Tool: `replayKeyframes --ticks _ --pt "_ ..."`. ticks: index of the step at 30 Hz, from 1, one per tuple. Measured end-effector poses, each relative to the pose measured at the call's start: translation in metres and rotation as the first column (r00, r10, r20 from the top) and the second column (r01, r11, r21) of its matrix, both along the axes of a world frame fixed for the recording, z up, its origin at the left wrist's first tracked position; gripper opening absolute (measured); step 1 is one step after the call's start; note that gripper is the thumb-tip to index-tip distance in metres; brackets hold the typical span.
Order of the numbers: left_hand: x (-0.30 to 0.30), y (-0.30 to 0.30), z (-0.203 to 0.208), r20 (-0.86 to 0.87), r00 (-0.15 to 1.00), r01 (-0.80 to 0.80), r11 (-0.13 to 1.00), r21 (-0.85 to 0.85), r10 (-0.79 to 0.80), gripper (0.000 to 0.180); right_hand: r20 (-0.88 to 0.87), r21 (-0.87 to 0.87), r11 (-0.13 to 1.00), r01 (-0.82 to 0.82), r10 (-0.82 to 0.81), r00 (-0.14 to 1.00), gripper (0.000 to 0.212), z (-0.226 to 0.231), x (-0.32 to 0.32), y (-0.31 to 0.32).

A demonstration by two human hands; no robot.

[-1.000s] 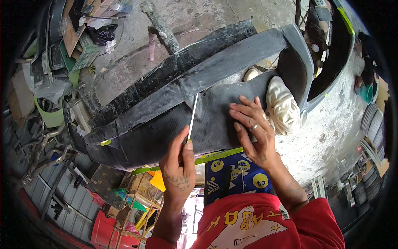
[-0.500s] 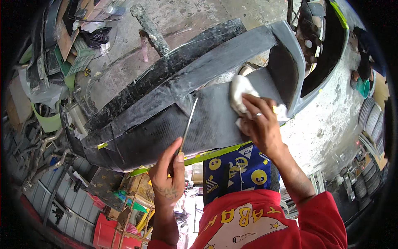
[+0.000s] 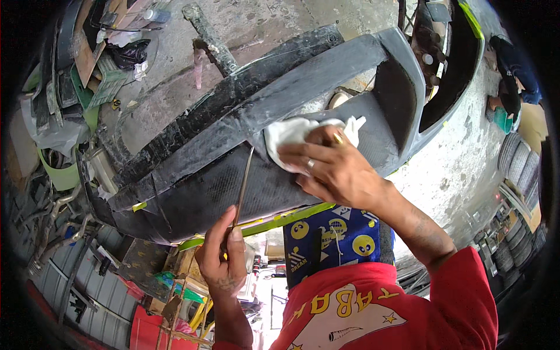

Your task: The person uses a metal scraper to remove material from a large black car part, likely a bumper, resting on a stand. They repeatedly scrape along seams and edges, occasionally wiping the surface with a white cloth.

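Note:
A dark grey car bumper (image 3: 201,195) with a dusty, sanded-looking surface spans the view in front of me. With my right hand (image 3: 338,166) I press a bunched white cloth (image 3: 281,139) onto its middle part, fingers spread over the fabric. My left hand (image 3: 221,259) pinches a thin, pointed metal tool (image 3: 245,181) between thumb and fingers. The tool points up and away over the bumper, its tip close to the cloth; whether it touches the surface I cannot tell. Yellow-green tape (image 3: 274,223) runs along the bumper's near edge.
Scrap panels and bags (image 3: 125,55) are heaped at the far left. Bent metal pipes (image 3: 64,230) lie at the left. Tyres (image 3: 516,157) stack at the right, near another person (image 3: 513,70). A red panel (image 3: 149,326) stands lower left.
My right hand has swept the white cloth leftward across the bumper, from its right part to the middle. My left hand has shifted slightly left and down with the metal tool.

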State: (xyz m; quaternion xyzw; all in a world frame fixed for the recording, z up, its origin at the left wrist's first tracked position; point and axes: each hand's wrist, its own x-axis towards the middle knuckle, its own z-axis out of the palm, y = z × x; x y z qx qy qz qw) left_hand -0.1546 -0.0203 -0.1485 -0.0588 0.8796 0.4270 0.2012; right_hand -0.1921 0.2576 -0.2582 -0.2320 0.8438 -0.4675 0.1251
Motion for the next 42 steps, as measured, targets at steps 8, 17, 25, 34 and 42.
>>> replayKeyframes --ticks 8,17,25,34,42 --pt "-0.009 -0.007 -0.006 0.05 0.997 0.065 0.997 -0.039 -0.063 0.031 0.035 0.075 0.987 0.142 -0.145 0.989 0.055 0.002 0.039 0.01" --pt "-0.019 -0.01 -0.008 0.038 0.997 0.065 0.998 -0.018 -0.064 0.032 -0.055 0.367 0.914 0.171 -0.163 0.985 0.055 0.012 -0.007 -0.044" --pt "-0.022 -0.007 -0.006 0.069 0.996 0.062 0.997 -0.039 -0.059 0.032 0.063 -0.108 0.994 0.033 -0.026 0.998 0.028 0.013 0.039 -0.001" --pt "-0.013 0.027 -0.007 0.151 0.986 0.084 0.995 -0.062 -0.073 0.033 0.053 0.259 0.89 0.375 -0.4 0.915 0.019 0.01 0.039 0.067" --pt "-0.004 0.058 0.005 0.209 0.976 -0.015 0.979 -0.204 0.059 0.038 -0.021 0.212 0.906 0.367 -0.372 0.928 0.027 -0.008 0.046 0.068"
